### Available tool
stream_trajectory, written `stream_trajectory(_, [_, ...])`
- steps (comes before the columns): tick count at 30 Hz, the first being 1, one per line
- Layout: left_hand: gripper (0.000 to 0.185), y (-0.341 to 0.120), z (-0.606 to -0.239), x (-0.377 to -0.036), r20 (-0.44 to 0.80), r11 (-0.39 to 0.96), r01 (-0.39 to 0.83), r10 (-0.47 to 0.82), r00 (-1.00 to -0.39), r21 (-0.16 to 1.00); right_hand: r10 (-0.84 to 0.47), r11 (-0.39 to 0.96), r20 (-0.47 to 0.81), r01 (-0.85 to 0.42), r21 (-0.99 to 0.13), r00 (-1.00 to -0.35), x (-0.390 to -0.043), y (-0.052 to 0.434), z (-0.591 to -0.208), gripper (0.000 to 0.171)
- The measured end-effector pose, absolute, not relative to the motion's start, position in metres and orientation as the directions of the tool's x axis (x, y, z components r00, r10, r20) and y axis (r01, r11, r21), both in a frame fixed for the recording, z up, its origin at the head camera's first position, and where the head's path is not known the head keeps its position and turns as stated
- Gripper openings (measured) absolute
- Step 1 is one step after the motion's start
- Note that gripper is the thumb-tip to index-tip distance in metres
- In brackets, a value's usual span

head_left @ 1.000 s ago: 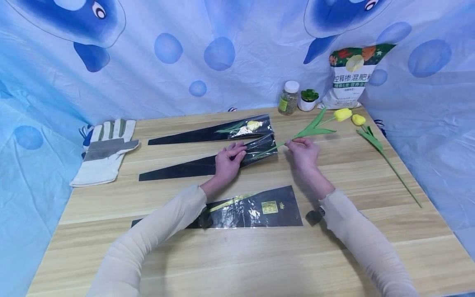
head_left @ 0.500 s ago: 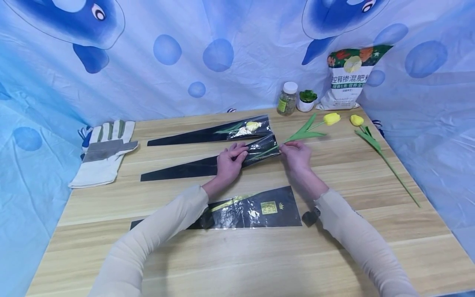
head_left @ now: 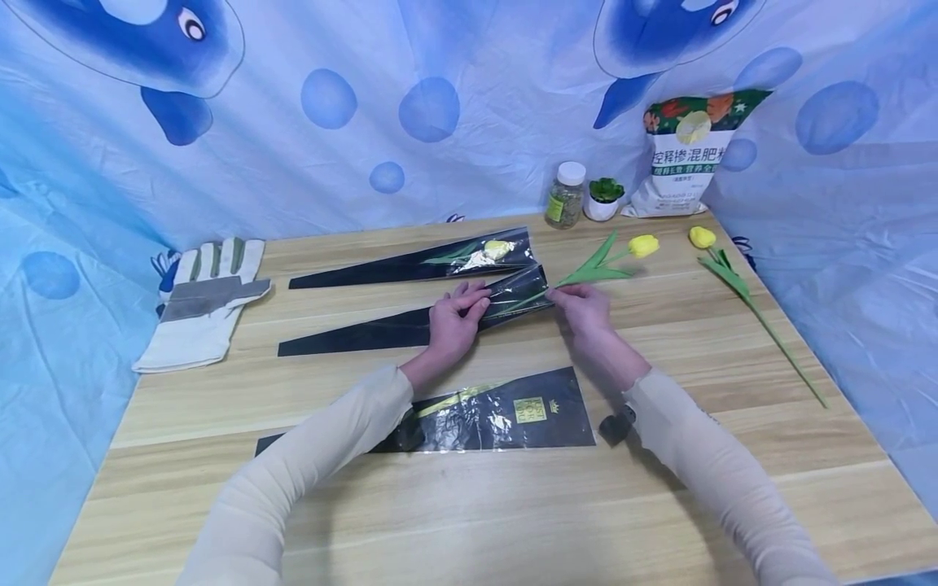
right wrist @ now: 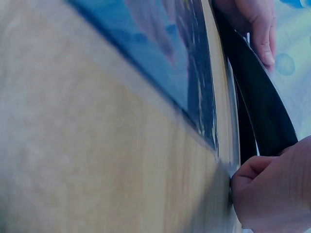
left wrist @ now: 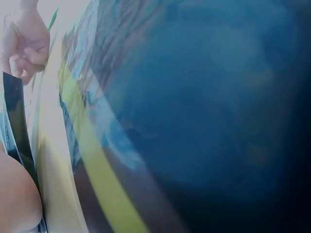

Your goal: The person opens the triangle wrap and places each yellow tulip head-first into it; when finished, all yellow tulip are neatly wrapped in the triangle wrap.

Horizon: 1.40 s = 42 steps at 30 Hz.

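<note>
My left hand (head_left: 453, 319) holds the middle black flower sleeve (head_left: 366, 331) near its wide, clear mouth, fingers curled over its top edge. My right hand (head_left: 582, 305) pinches the green stem of a yellow tulip (head_left: 642, 245) just outside that mouth; the stem's lower part lies inside the sleeve, while leaves and bloom stick out to the right. The right wrist view shows the black sleeve (right wrist: 257, 121) between the left hand's fingers (right wrist: 260, 29) and my curled right hand (right wrist: 272, 194). The left wrist view is mostly blurred dark film, with my right hand (left wrist: 24, 41) at top left.
Behind lies another sleeve (head_left: 410, 262) with a tulip inside. A flat empty sleeve (head_left: 506, 415) lies under my forearms. A loose yellow tulip (head_left: 733, 281) lies at the right. A work glove (head_left: 205, 297) is at the left; a jar (head_left: 566, 195), small potted plant (head_left: 605, 198) and fertiliser bag (head_left: 685, 155) stand at the back.
My right hand has slid the tulip leftward, deeper into the middle sleeve; the bloom has moved toward the sleeve's mouth. The left hand stays where it was.
</note>
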<state>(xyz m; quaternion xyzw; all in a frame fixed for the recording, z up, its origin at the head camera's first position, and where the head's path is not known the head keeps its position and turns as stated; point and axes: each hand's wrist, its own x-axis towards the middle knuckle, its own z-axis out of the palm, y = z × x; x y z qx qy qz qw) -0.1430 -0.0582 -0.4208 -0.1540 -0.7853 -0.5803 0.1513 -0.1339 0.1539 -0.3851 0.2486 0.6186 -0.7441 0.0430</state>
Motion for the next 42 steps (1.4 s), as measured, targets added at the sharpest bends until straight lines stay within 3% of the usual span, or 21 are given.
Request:
stream_trajectory(10, [0.016, -0.058, -0.420, -0.144, 0.409, 0.322, 0.410, 0.075, -0.909, 0.853, 0.158, -0.199, -0.459, 0.427, -0.882, -0.874, -0.137, 0.161, -0.384, 0.013])
stream_trajectory(17, [0.015, -0.057, -0.419, -0.146, 0.392, 0.367, 0.394, 0.084, -0.916, 0.843, 0.174, -0.114, -0.517, 0.504, -0.856, -0.838, -0.138, 0.164, -0.382, 0.032])
stream_trajectory(21, [0.015, -0.057, -0.418, -0.146, 0.372, 0.373, 0.379, 0.093, -0.923, 0.847, 0.165, -0.105, -0.532, 0.522, -0.847, -0.830, -0.137, 0.165, -0.383, 0.035])
stream_trajectory(30, [0.015, -0.056, -0.418, -0.146, 0.374, 0.355, 0.383, 0.095, -0.922, 0.853, 0.066, -0.096, -0.469, 0.463, -0.881, -0.881, -0.129, 0.179, -0.384, 0.041])
stream_trajectory(36, [0.016, -0.056, -0.420, -0.146, 0.369, 0.353, 0.378, 0.096, -0.924, 0.856, 0.023, 0.182, -0.362, 0.360, -0.915, -0.932, -0.127, 0.208, -0.370, 0.043])
stream_trajectory(42, [0.016, -0.056, -0.419, -0.146, 0.365, 0.354, 0.374, 0.094, -0.926, 0.857, -0.032, 0.495, -0.129, 0.097, -0.864, -0.991, -0.137, 0.243, -0.350, 0.030])
